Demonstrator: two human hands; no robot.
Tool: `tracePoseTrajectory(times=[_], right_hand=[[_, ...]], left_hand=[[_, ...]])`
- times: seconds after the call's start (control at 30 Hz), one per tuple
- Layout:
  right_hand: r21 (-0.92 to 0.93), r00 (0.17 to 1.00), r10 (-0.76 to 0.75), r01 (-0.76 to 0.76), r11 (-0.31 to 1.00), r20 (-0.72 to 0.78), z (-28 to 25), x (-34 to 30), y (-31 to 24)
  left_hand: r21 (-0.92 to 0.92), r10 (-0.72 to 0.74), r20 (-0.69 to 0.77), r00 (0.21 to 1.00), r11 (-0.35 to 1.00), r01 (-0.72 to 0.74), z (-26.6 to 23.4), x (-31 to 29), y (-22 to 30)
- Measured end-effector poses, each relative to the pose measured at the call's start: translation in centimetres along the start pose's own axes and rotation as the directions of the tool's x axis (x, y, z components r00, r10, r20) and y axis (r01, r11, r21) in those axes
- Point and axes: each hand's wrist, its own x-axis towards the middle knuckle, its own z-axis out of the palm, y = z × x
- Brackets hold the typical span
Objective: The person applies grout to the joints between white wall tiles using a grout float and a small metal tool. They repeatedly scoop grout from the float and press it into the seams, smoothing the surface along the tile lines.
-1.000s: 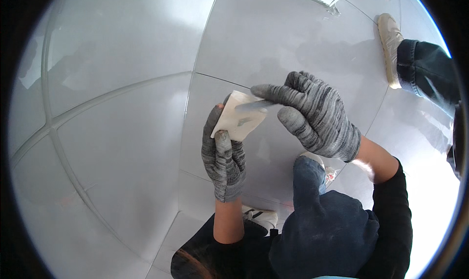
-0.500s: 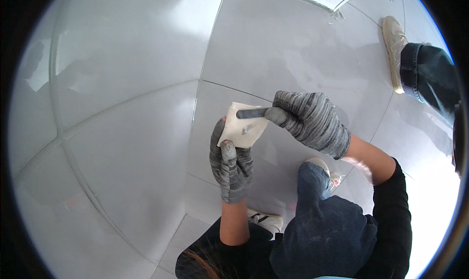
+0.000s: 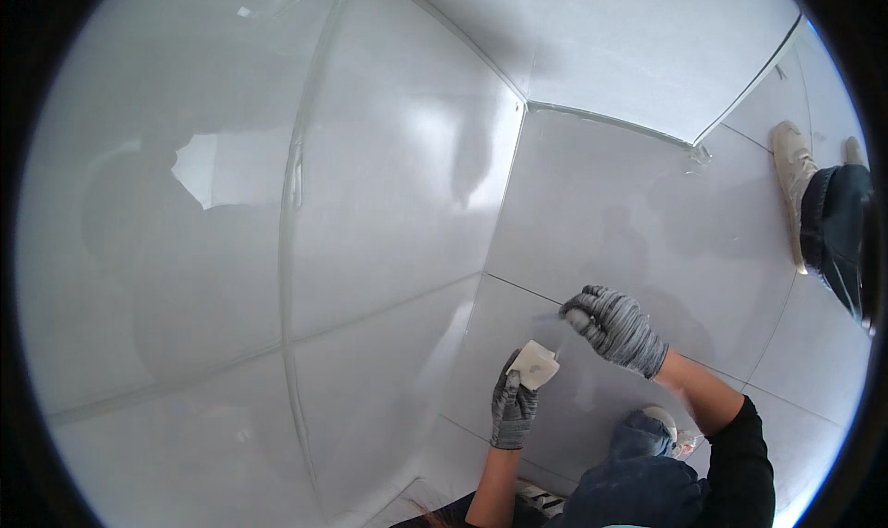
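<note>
My left hand (image 3: 514,415), in a grey knit glove with bare fingertips, grips a small cream-coloured square piece (image 3: 531,362) by its lower left edge. A grey dab lies on the square's upper face. To the right and a little above, my gloved right hand (image 3: 618,334) is closed on a thin, flat grey strip-like tool (image 3: 548,317). The tool is smeared by motion and points left, apart from the square. Both hands are above the floor tiles.
A glossy tiled wall (image 3: 388,204) with wide joint lines fills the left. At its far end it meets another pale panel (image 3: 647,47) in a corner. Grey tiles cover the floor (image 3: 638,223). Another person's shoe (image 3: 793,190) and dark trouser leg stand at the far right.
The view has swung toward the wall and corner, so both hands sit lower and further right. My right hand has lifted the grey tool off the square, which it touched before.
</note>
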Motion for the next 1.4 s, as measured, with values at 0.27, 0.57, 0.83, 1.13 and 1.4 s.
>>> tracePoseTrajectory(times=[0.27, 0.57, 0.83, 1.13, 1.4], right_hand=[[0.015, 0.991, 0.110, -0.111, 0.994, 0.072, 0.8, -0.5, 0.2], [0.121, 0.980, 0.175, -0.186, 0.975, 0.091, 0.0, -0.2, -1.1], [0.137, 0.980, 0.170, -0.184, 0.973, 0.106, 0.1, -0.2, -1.2], [0.066, 0.965, 0.179, -0.195, 0.979, 0.189, 0.4, 0.5, -1.9], [0.080, 0.945, 0.257, -0.278, 0.957, 0.204, 0.8, 0.4, -0.9]], left_hand=[[0.225, 0.027, -0.007, 1.000, 0.974, -0.025, 4.4, -0.2, 3.1], [0.314, 0.039, 0.025, 0.999, 0.948, -0.045, 5.8, -0.1, 3.9], [0.378, 0.071, -0.022, 0.997, 0.924, -0.057, 6.5, -0.2, 4.2], [0.371, 0.109, 0.030, 0.994, 0.922, -0.112, 6.3, -0.2, 4.1], [0.261, 0.200, 0.065, 0.978, 0.942, -0.210, 6.0, -0.2, 3.2]])
